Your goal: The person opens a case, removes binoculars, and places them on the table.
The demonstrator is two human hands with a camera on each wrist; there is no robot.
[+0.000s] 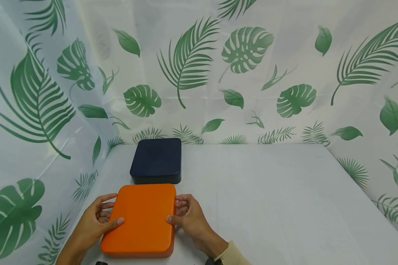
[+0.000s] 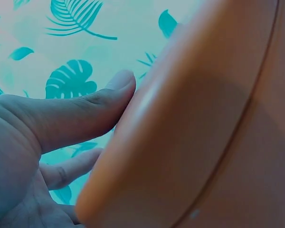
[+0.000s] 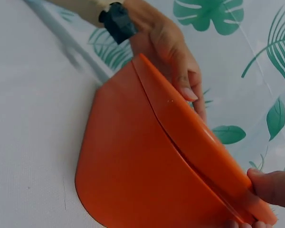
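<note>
An orange square box (image 1: 146,217) with rounded corners lies on the white table in front of me, its lid on. My left hand (image 1: 92,222) grips its left side, thumb on the top and the other fingers along the side. On the opposite side my right hand (image 1: 195,222) holds it likewise, thumb at the top edge and fingers curled against the side. A seam between lid and base runs round the orange box (image 3: 133,142) in the right wrist view. Close up in the left wrist view, my left thumb (image 2: 99,107) touches the lid's edge.
A dark navy square box (image 1: 157,158) stands just behind the orange one. White table surface (image 1: 268,198) extends to the right. Leaf-printed sheeting (image 1: 199,73) hangs at the back and both sides. A small black object (image 1: 101,263) shows at the bottom edge.
</note>
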